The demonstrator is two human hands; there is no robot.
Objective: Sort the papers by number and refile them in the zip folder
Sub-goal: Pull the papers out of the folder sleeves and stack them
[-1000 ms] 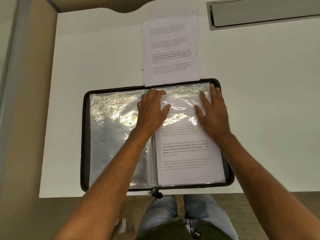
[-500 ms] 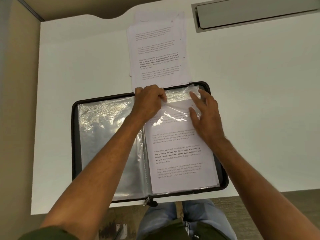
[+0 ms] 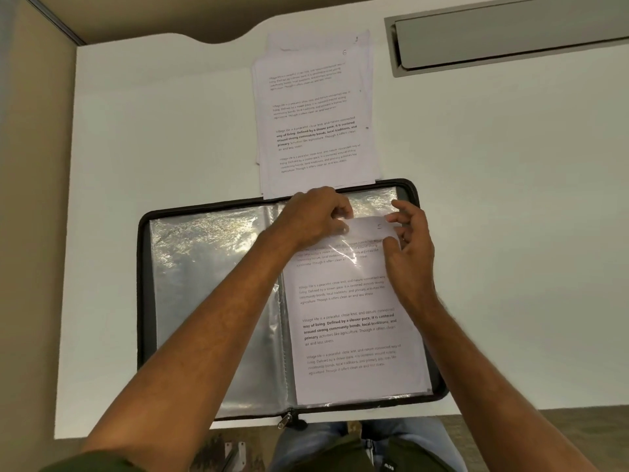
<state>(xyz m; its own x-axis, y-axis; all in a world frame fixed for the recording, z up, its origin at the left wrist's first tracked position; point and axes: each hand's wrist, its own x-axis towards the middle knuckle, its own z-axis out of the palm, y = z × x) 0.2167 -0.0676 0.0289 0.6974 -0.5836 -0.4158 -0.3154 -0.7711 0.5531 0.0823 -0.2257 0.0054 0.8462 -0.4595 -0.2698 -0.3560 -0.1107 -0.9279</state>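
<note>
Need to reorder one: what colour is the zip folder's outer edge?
Black, on the zip folder rim; head view shows it best.

An office: a white tabletop (image 3: 510,233) with a grey cable-tray flap (image 3: 510,39) at its far right, beside a beige partition (image 3: 30,233).

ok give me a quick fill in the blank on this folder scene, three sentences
1. The zip folder lies ____ on the white desk.
2. The loose stack of papers lies just beyond the folder's ____ edge.
3. The left hand and right hand both work at the ____ end of the sheet in the right-hand sleeve.

Missing words: open; far; top
</note>
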